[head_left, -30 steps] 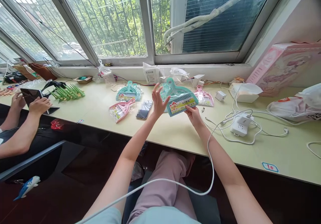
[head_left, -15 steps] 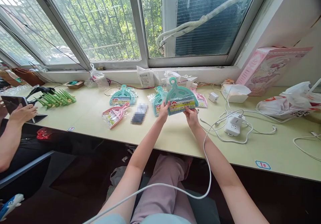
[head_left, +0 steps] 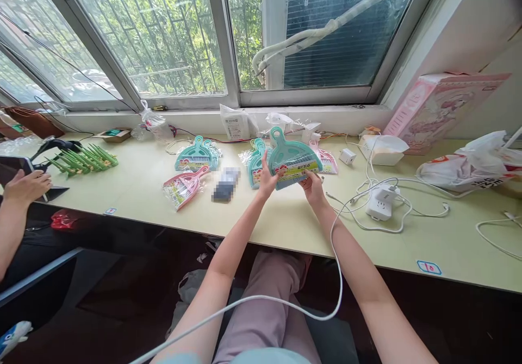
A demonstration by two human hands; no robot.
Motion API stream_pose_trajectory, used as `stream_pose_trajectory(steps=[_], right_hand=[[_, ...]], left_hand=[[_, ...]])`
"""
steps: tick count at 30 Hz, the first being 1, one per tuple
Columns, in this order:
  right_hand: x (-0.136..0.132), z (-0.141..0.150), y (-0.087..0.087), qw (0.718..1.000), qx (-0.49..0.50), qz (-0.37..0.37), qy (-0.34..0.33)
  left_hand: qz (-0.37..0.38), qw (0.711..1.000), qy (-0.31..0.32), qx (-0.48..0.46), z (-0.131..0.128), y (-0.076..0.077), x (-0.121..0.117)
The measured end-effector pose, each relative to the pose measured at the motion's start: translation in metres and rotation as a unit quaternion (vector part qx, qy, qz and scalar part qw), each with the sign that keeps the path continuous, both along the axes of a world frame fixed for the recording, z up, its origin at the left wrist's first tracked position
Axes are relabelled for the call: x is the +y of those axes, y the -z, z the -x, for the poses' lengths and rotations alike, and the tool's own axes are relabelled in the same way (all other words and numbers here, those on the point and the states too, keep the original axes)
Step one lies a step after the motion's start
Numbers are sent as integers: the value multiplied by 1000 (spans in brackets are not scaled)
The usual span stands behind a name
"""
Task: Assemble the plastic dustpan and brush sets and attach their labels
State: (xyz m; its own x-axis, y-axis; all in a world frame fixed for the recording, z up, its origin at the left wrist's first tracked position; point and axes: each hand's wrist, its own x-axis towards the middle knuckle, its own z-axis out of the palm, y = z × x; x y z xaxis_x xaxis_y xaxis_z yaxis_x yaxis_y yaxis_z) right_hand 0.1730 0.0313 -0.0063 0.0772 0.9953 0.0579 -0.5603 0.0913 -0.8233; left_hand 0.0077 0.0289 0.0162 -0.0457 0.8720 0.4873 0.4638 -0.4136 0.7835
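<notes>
Both my hands hold a teal mini dustpan-and-brush set (head_left: 291, 155) with a colourful label, raised just above the pale green table (head_left: 285, 217). My left hand (head_left: 267, 178) grips its lower left corner, fingers wrapped on it. My right hand (head_left: 313, 186) pinches its lower right edge. Behind it lie another teal set (head_left: 255, 163) and a pink set (head_left: 327, 160). Farther left sit a teal set (head_left: 198, 155), a pink set in plastic wrap (head_left: 182, 187) and a phone (head_left: 226, 183).
A white power strip (head_left: 377, 204) with tangled white cables lies to the right, with a white box (head_left: 383, 149), a pink box (head_left: 440, 108) and a plastic bag (head_left: 477, 165). Green clips (head_left: 84, 159) lie at the left. Another person's hand (head_left: 26, 184) rests on a tablet.
My left hand, open a second ago, has closed on the dustpan set's left corner. The set has tilted slightly in both hands.
</notes>
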Motion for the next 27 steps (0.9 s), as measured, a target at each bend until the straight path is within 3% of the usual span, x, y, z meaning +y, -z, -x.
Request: stream_pose_trajectory(steps=[4,8,13,16,22,24,27], right_hand=[[8,-4,8,999,-12,22,32],[12,-5,14,999,-15,21,42],[10,-2,14,999,-19,30,31],[10,0,14,998,-17,37,38],[10,2,15,992,-1,31,121],[8,3,13,993,6,18,119],[5,3,9,994,28,-2,103]], left_hand=[[-25,999,-33,12,-9,3,-14],[-83,983,-112,123,-12,-1,-21],[-139,959,-54,243,-11,-2,-11],[-142,955,-33,257,-14,1,-7],[-139,953,28,267,-20,2,-15],[-151,957,-9,250,-21,1,-16],[-171,965,-121,156,-23,-1,-14]])
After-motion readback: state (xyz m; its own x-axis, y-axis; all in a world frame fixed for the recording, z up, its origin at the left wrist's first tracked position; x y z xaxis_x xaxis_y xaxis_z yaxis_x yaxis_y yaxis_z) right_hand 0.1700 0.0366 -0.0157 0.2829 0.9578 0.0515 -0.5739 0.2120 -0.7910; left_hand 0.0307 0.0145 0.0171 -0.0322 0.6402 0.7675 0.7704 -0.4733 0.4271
